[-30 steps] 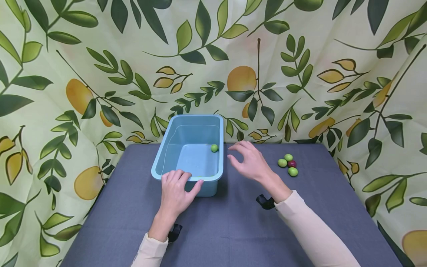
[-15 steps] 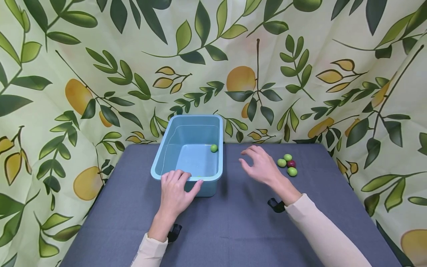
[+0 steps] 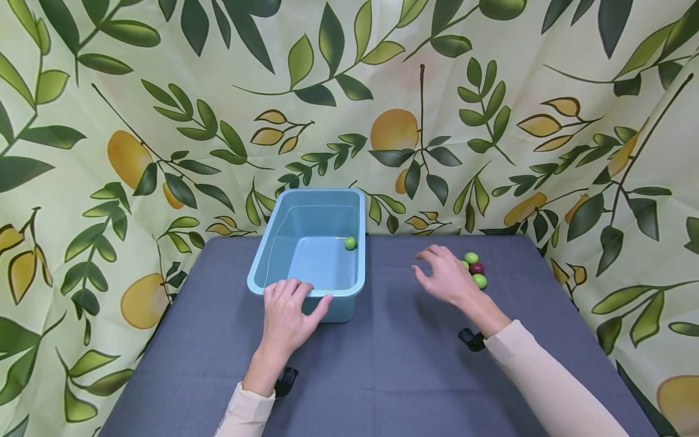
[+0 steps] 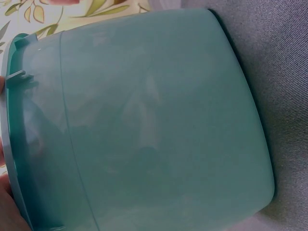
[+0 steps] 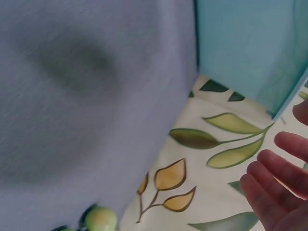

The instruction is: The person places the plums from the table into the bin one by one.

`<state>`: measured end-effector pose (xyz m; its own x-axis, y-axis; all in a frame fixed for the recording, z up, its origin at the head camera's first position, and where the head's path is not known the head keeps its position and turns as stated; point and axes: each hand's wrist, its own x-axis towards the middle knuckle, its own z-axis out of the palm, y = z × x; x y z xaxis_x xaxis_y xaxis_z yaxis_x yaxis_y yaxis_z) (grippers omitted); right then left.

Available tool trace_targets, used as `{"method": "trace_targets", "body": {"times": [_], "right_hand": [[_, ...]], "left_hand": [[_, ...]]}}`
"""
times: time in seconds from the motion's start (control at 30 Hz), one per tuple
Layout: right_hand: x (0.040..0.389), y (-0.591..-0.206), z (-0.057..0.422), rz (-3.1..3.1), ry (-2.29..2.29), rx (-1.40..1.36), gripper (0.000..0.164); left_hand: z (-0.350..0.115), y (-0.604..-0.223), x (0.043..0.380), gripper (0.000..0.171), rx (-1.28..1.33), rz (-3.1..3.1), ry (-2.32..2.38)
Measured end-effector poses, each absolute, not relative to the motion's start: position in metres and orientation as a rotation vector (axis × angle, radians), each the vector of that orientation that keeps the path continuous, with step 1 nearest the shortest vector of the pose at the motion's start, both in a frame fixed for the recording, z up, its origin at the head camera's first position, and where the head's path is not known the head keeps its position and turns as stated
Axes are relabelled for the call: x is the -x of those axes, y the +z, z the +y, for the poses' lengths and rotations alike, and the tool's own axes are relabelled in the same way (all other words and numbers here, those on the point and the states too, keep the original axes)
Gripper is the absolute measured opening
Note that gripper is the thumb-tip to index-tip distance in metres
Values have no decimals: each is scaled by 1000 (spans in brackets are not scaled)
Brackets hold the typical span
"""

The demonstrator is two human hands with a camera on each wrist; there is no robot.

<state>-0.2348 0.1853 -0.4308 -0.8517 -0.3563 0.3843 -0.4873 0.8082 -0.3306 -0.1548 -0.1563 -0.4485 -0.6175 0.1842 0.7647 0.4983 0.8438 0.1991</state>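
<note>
A light blue plastic tub (image 3: 360,261) stands on the table. My left hand (image 3: 286,315) grips its near rim, fingers over the edge; in the left wrist view the tub's outer wall (image 4: 159,120) fills most of the frame. One small round green fruit (image 3: 351,243) lies inside by the right wall, and a sliver of green shows just behind the near rim. Above the table to the right, my right hand (image 3: 445,276) holds nothing, its fingers loosely bent. Just beyond it lie several green fruits (image 3: 479,281) and a dark red one (image 3: 477,268), partly covered by the hand.
A dark blue-grey cloth (image 3: 377,376) covers the table. Behind and at both sides hangs a curtain (image 3: 327,121) printed with leaves and orange fruit. Each wrist carries a black strap mount (image 3: 471,340).
My right hand has moved right, away from the tub and towards the fruits, now overlapping one of them in the head view. The left hand and the tub have stayed put.
</note>
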Motion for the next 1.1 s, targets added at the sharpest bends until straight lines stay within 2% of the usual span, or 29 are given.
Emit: {"method": "trace_targets", "body": {"times": [0.3,0.57,0.77,0.97,1.1], "right_hand": [[235,-440,207,-2743,556,-605,27],[236,-455,231,-2830,454,-501,31],[238,-464,247,-2854,386,-456,31],[240,-466,261,-2891,382,-382,35],[240,-469,270,-2893,378,-344,39]], "left_hand": [[-157,-449,155,41,495,-2216,-507],[-157,-448,154,52,487,-2237,-522],[-157,-449,155,42,496,-2230,-520],[-156,-448,154,49,484,-2246,-523],[-156,-448,155,45,494,-2232,-523]]}}
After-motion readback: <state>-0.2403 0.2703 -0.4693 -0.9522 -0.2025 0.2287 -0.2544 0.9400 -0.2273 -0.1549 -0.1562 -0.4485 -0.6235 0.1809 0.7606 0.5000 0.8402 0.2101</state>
